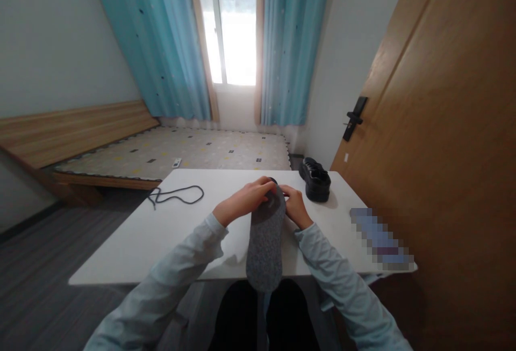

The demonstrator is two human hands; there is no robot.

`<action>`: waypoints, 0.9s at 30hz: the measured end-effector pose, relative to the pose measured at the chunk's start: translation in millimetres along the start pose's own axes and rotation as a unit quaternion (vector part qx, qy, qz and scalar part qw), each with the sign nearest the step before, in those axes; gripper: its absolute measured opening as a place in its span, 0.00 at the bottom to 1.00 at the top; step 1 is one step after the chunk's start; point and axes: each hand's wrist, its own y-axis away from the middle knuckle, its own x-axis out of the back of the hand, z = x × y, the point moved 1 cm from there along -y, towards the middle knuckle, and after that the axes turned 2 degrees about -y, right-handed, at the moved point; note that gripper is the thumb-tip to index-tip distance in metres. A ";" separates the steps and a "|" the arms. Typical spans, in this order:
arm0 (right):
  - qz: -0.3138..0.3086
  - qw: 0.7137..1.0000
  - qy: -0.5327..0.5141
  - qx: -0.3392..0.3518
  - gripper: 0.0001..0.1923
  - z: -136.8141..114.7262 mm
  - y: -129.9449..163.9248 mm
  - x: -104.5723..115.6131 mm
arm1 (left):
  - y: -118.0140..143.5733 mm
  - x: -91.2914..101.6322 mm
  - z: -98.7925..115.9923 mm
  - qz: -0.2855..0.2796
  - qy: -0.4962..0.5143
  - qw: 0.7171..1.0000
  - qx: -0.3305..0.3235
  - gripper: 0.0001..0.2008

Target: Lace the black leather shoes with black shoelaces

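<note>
A long grey insole [264, 249] points toward me across the front edge of the white table [161, 243], its near end jutting past the edge above my lap. My left hand [252, 196] lies over its far end, fingers curled around the rim. On the right side of that same end, my right hand [296, 206] closes on the edge with bent fingers. A small black edge shows just beyond the far end; what it belongs to is hidden by the hands and the insole.
A dark shoelace [177, 196] lies loosely looped at the table's left. One black shoe [315, 180] stands at the back right. A blurred-out flat item [381, 241] rests near the right edge. Past the table are a bed [209, 147] with a small white remote [176, 163], and a wooden door [435, 125].
</note>
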 end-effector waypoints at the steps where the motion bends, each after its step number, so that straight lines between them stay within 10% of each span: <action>1: -0.003 1.000 -0.002 0.001 0.13 -0.4 0.0 0.5 | -1.0 2.7 1.0 0.004 0.009 1.000 -0.010 0.17; 11: -0.028 0.999 -0.023 -0.025 0.11 -4.0 -2.6 6.1 | -5.8 22.6 18.7 -0.004 -0.171 0.984 -0.049 0.06; 27: -0.021 0.994 -0.066 -0.084 0.10 -2.1 -9.1 3.7 | 9.0 21.7 42.3 -0.066 -0.151 0.986 -0.033 0.07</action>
